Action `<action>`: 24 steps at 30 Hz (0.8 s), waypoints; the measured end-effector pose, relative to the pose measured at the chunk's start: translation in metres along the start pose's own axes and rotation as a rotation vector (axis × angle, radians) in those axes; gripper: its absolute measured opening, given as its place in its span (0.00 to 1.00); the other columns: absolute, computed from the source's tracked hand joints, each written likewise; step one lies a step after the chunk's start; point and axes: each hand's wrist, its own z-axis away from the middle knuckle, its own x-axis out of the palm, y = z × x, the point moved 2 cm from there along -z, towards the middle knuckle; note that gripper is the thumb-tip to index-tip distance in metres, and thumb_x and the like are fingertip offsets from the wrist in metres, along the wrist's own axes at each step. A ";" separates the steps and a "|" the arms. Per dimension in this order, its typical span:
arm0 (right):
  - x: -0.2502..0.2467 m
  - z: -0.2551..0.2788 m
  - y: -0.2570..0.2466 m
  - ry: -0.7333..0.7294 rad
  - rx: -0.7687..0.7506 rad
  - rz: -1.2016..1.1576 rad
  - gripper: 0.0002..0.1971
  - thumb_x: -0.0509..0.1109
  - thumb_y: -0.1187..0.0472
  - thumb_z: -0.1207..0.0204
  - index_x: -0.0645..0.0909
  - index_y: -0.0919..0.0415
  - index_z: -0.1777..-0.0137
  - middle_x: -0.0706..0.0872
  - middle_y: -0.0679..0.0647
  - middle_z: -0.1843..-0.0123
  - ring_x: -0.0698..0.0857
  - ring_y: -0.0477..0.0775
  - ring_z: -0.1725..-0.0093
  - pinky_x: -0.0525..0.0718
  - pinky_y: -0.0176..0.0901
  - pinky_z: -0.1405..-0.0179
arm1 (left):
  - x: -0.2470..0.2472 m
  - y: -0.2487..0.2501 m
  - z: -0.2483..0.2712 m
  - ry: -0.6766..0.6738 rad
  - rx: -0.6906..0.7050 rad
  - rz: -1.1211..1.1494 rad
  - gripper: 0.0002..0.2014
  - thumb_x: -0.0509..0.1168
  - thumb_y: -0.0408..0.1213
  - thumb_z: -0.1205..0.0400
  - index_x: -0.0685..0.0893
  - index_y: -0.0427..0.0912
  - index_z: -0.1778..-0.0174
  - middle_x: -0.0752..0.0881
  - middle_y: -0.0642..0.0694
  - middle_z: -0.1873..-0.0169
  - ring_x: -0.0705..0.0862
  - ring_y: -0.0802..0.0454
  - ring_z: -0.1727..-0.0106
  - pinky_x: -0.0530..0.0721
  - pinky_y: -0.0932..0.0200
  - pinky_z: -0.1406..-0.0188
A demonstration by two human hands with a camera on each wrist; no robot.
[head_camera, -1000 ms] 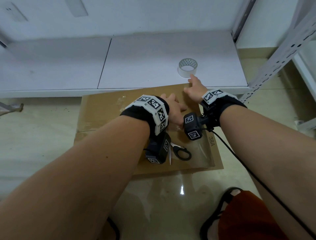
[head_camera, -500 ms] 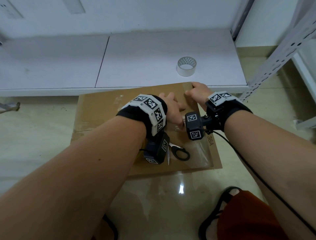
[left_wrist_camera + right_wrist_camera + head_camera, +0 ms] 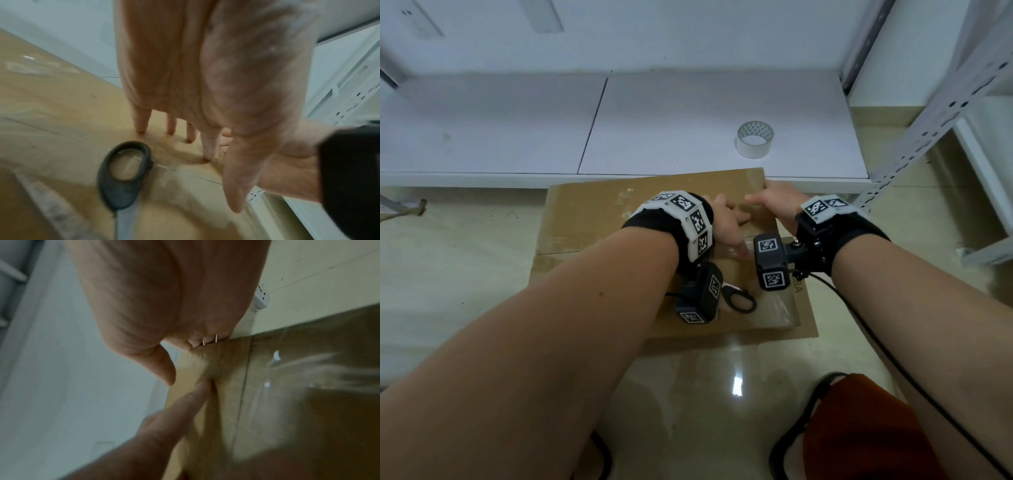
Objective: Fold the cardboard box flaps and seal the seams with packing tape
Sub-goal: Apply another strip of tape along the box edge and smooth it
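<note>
A closed brown cardboard box lies on the floor, with glossy clear tape along its right part. My left hand presses straight fingertips onto the top of the box. My right hand is at the far right corner, its fingers bent down over the far edge of the box, thumb free. A left-hand finger touches the cardboard just below that thumb. The tape roll stands on the white shelf beyond the box.
Black-handled scissors lie on the box under my left wrist, their handle near the fingertips. A low white shelf board runs behind the box, a perforated metal upright to the right. An orange-clad knee is near bottom right.
My right hand drew back from beyond the far edge, where it pointed toward the tape roll, and now hooks over the box edge. The left hand stayed pressing on the top.
</note>
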 end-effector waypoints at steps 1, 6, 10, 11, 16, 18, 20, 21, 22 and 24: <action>0.001 0.012 -0.001 0.007 -0.002 0.035 0.24 0.72 0.58 0.27 0.78 0.67 0.33 0.83 0.64 0.35 0.81 0.65 0.35 0.77 0.59 0.31 | 0.002 -0.001 0.005 0.027 0.013 0.020 0.37 0.65 0.56 0.20 0.55 0.61 0.17 0.55 0.50 0.17 0.56 0.40 0.19 0.60 0.45 0.24; 0.000 0.051 -0.001 0.085 -0.013 0.151 0.22 0.68 0.58 0.22 0.76 0.69 0.31 0.80 0.61 0.32 0.79 0.62 0.33 0.74 0.51 0.31 | 0.002 -0.030 0.039 0.365 0.024 0.484 0.24 0.67 0.37 0.18 0.75 0.47 0.24 0.80 0.50 0.29 0.79 0.53 0.31 0.73 0.63 0.35; 0.012 0.079 -0.006 0.201 0.004 0.241 0.21 0.64 0.62 0.21 0.75 0.69 0.30 0.80 0.64 0.32 0.80 0.61 0.37 0.76 0.45 0.47 | 0.007 -0.063 0.084 0.607 -0.031 0.601 0.08 0.68 0.38 0.18 0.89 0.43 0.47 0.89 0.49 0.49 0.84 0.57 0.50 0.78 0.66 0.46; 0.018 0.087 -0.008 0.229 0.007 0.258 0.21 0.63 0.64 0.21 0.73 0.69 0.28 0.78 0.64 0.30 0.79 0.62 0.36 0.77 0.45 0.47 | 0.011 -0.070 0.095 0.634 -0.051 0.623 0.05 0.69 0.38 0.19 0.89 0.43 0.55 0.89 0.50 0.56 0.84 0.59 0.57 0.80 0.65 0.50; 0.059 0.121 -0.021 0.268 -0.163 0.346 0.22 0.63 0.63 0.19 0.71 0.64 0.25 0.73 0.59 0.24 0.74 0.58 0.26 0.70 0.45 0.28 | 0.038 -0.103 0.131 0.666 -0.206 0.692 0.18 0.71 0.50 0.22 0.83 0.39 0.69 0.87 0.46 0.70 0.83 0.55 0.68 0.80 0.61 0.68; 0.079 0.132 -0.026 0.225 -0.206 0.343 0.20 0.62 0.63 0.18 0.73 0.63 0.26 0.74 0.57 0.25 0.75 0.57 0.27 0.70 0.43 0.29 | 0.051 -0.111 0.138 0.675 -0.255 0.725 0.18 0.69 0.51 0.20 0.82 0.39 0.65 0.87 0.43 0.65 0.84 0.48 0.63 0.83 0.54 0.64; 0.096 0.137 -0.030 0.161 -0.214 0.337 0.21 0.62 0.64 0.18 0.71 0.63 0.25 0.74 0.58 0.25 0.75 0.57 0.27 0.70 0.44 0.30 | 0.063 -0.115 0.142 0.651 -0.292 0.765 0.12 0.67 0.48 0.18 0.84 0.41 0.57 0.88 0.42 0.54 0.84 0.47 0.54 0.82 0.53 0.57; 0.103 0.140 -0.031 0.128 -0.206 0.337 0.22 0.62 0.65 0.19 0.70 0.63 0.24 0.74 0.58 0.24 0.74 0.57 0.27 0.71 0.45 0.31 | 0.070 -0.116 0.143 0.623 -0.306 0.790 0.12 0.67 0.45 0.17 0.85 0.40 0.48 0.87 0.41 0.46 0.84 0.46 0.47 0.81 0.54 0.50; 0.110 0.140 -0.031 0.100 -0.195 0.334 0.23 0.62 0.66 0.19 0.68 0.64 0.23 0.73 0.59 0.24 0.75 0.57 0.28 0.72 0.44 0.33 | 0.076 -0.117 0.143 0.573 -0.325 0.814 0.17 0.66 0.44 0.17 0.83 0.36 0.38 0.84 0.39 0.39 0.82 0.43 0.40 0.80 0.53 0.43; 0.119 0.141 -0.031 0.067 -0.167 0.321 0.26 0.62 0.66 0.19 0.64 0.64 0.21 0.70 0.59 0.22 0.75 0.57 0.29 0.73 0.41 0.41 | 0.086 -0.120 0.145 0.462 -0.351 0.876 0.19 0.66 0.43 0.16 0.80 0.32 0.35 0.81 0.36 0.36 0.80 0.40 0.35 0.78 0.50 0.36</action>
